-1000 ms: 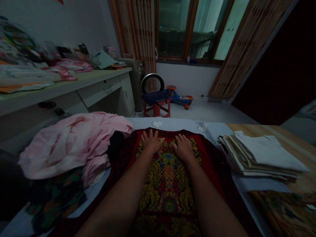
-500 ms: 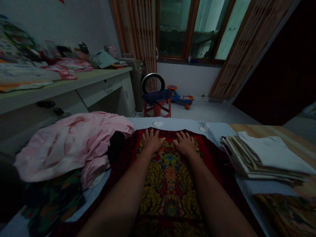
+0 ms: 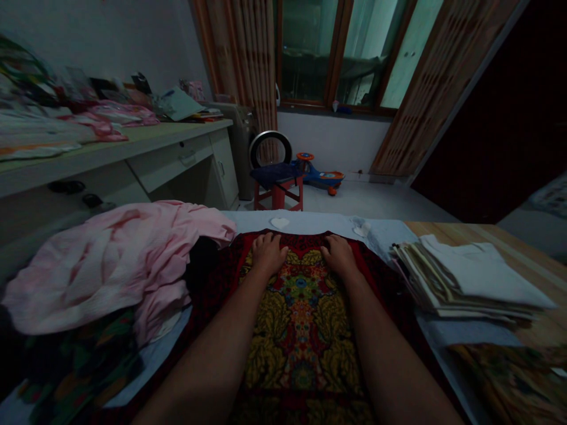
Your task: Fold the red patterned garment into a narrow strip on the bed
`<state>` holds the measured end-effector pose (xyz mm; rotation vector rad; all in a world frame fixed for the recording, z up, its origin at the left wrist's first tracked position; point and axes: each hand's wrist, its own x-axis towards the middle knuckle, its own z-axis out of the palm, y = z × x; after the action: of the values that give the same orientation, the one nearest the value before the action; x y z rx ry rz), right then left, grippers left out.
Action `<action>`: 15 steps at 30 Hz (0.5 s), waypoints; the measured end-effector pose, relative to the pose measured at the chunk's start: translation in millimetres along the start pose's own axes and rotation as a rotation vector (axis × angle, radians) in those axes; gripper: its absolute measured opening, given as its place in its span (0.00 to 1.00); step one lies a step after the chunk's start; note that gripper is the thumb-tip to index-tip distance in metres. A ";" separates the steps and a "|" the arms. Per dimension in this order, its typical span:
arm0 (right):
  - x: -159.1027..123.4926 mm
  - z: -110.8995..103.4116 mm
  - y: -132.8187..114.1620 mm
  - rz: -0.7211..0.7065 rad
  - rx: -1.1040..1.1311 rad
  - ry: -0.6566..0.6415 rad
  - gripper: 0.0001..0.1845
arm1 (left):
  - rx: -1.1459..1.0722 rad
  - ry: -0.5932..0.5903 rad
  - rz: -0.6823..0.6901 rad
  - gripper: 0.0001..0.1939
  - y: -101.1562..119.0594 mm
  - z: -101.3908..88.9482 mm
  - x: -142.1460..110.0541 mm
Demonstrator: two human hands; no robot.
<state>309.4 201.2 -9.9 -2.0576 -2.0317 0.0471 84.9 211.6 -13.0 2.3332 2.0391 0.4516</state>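
A dark red garment with a yellow leaf and flower pattern (image 3: 303, 330) lies spread out in front of me, its neckline at the far end. On its upper left part rests my left hand (image 3: 268, 255), palm down, thumb apart from the bent fingers. My right hand (image 3: 340, 255) presses on the upper right part in much the same way, thumb pointing inward. Fingertips of both hands are close to the garment's far edge and partly hidden by the knuckles. I see no fabric pinched up in either hand.
Crumpled pink clothing (image 3: 110, 265) lies on the left over a dark green patterned cloth (image 3: 84, 360). At right sit a stack of folded light clothes (image 3: 478, 277) and a brown patterned cloth (image 3: 514, 378). Beyond the table stand a red stool (image 3: 279, 198) and a ride-on toy (image 3: 319, 172).
Both hands have drawn their fingers in; before, they were stretched and spread. My right hand has shifted slightly outward from the left one. The view has turned slightly.
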 end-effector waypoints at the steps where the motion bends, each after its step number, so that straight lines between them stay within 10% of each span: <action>1: -1.3 -0.9 0.2 0.021 -0.011 0.013 0.24 | 0.000 0.014 0.015 0.25 0.0 -0.4 0.0; 15: -1.1 -0.3 15.2 0.195 -0.066 -0.050 0.34 | 0.059 -0.094 -0.026 0.31 -18.4 -5.1 6.8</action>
<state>324.3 200.1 -12.7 -2.3119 -1.8768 0.0689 66.7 220.1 -10.3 2.3094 2.0653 0.2794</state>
